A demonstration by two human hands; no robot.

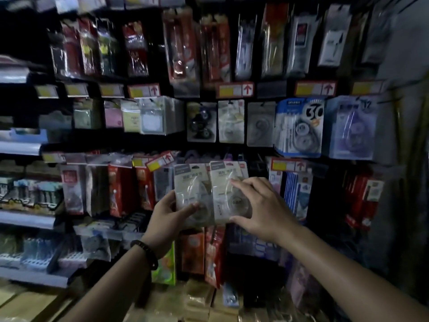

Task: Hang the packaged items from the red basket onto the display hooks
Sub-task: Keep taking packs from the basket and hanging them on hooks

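**Two beige packs fanned out before the rack**

Two beige packs were held side by side in front of the lower rows of the display rack (276,89), near its middle and on no hook. The left hand (166,219) gripped the left pack (190,184) at its lower edge, thumb across the clear front and fingers hidden behind. The right hand (262,210) pinched the right pack (225,182), forefinger on its face and thumb at its bottom edge. This pack overlapped the other's right edge.

Both stood upright with headers up, likely so the hang holes (195,167) at the top edges were free for a hook. Spreading them apart looked like a way to single one out. Similar pale packs (231,122) hung in the middle row above, probably the target spot. The red basket was out of view, and the hooks were too dark to make out.
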